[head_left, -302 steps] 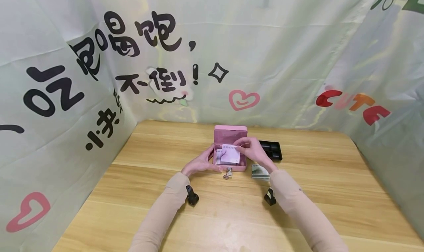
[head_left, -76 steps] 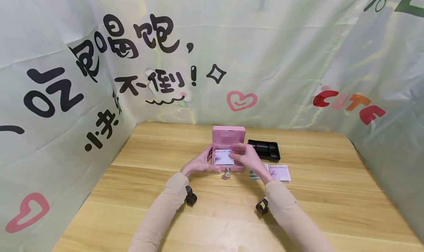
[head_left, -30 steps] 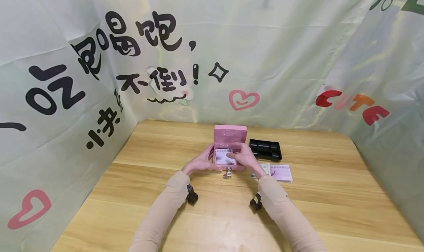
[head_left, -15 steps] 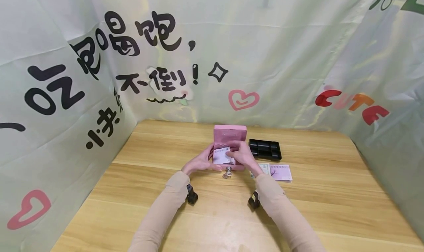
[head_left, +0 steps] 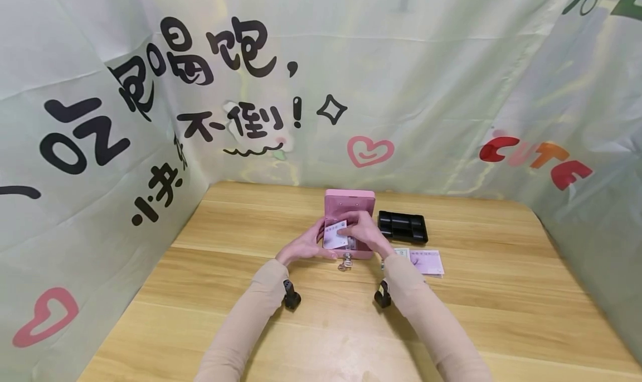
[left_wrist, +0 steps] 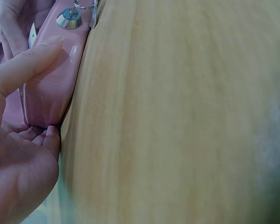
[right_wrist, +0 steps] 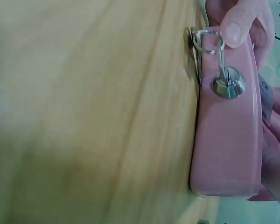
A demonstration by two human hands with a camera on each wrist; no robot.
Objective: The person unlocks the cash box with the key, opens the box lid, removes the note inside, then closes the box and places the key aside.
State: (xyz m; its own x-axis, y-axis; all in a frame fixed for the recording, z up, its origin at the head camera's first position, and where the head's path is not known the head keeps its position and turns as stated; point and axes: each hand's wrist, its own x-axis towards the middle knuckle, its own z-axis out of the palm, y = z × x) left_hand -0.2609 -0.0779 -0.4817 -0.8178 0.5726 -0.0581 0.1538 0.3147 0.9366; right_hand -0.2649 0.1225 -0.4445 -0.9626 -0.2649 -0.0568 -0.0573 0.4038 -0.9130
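A pink cash box (head_left: 349,199) stands at the back of the table with its lid raised. My left hand (head_left: 303,247) grips its left side, thumb (left_wrist: 35,58) across the front face and fingers round the corner. My right hand (head_left: 368,231) reaches into the box and pinches purple banknotes (head_left: 333,237), which stand tilted inside. More paper shows beneath them, partly hidden by that hand. A key on a ring (right_wrist: 209,42) sits in the silver lock (right_wrist: 228,83) at the box's front.
A black compartment tray (head_left: 402,228) lies to the right of the box. In front of it are purple banknotes (head_left: 426,262) and a greenish note (head_left: 402,252), the latter partly behind my right forearm. Cloth walls (head_left: 426,92) enclose the table (head_left: 501,293).
Purple banknotes held over the box earlier came to lie on the table beside the greenish ones. Lately my right hand has tilted another purple bundle inside the box. My left hand stays put.
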